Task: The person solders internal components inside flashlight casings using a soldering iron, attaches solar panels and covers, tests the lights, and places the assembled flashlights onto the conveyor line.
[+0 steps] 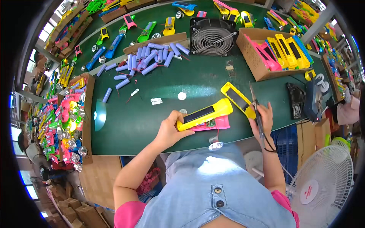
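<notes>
My left hand [167,130] is closed round a yellow torch casing [218,108] with a dark panel set in its face. Directly beneath it lies a pink casing [223,122] with a green circuit board showing; whether my fingers grip this one too, I cannot tell. A silver lamp reflector [215,146] hangs by a wire at the bench edge. In my right hand [266,121] is a soldering iron [259,118], its thin tip pointing away from me. A second yellow casing [232,92] reaches to that hand's fingers; contact is unclear.
Purple battery cells [148,60] are heaped at the back left. Behind the bench middle stands a black fan [213,37]. Cardboard boxes of casings flank me, one at right [249,57], another at left [88,121]. A blue-grey device [313,99] sits at the right edge.
</notes>
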A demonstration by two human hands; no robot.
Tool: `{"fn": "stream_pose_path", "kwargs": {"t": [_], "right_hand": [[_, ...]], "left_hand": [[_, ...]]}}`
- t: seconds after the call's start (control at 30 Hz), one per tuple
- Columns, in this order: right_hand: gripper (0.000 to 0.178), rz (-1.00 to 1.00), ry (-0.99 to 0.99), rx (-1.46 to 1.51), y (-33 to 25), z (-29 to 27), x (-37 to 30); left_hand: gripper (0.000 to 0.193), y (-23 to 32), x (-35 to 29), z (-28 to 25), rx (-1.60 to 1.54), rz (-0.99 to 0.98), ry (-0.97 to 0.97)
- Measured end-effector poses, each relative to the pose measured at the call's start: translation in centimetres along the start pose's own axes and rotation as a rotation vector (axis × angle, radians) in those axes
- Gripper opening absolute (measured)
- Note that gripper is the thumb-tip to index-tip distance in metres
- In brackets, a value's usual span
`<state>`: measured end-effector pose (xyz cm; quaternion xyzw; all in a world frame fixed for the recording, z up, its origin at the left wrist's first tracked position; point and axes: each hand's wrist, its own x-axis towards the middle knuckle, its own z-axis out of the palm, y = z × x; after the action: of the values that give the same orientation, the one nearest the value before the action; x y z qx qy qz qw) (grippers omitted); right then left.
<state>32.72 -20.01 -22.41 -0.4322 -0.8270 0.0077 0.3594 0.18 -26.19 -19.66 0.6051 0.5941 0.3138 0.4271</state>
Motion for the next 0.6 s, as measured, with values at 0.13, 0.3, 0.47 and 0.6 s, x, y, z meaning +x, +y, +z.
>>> {"fn": "stream_pose_path", "kwargs": {"t": [0.13,0.3,0.47,0.6], "right_hand": [[0.045,-0.055,0.038,0.015,0.3,0.3,0.2],[0.042,-0.051,-0.056,-0.026,0.1,0.3,0.3],[0.041,0.006,-0.057,-0.049,-0.5,-0.4,0.1],[0.041,0.049,-0.122,-0.05,-0.9,-0.5,0.4]], "left_hand": [[0.046,2.4,2.3,-3.6,-0.243,0.16,0.028],[0.046,6.6,8.0,-10.6,-0.064,0.383,0.118],[0.045,9.9,19.2,-17.4,0.288,0.408,0.502],[0.048,5.4,30.0,-20.0,0.496,0.275,0.831]]}}
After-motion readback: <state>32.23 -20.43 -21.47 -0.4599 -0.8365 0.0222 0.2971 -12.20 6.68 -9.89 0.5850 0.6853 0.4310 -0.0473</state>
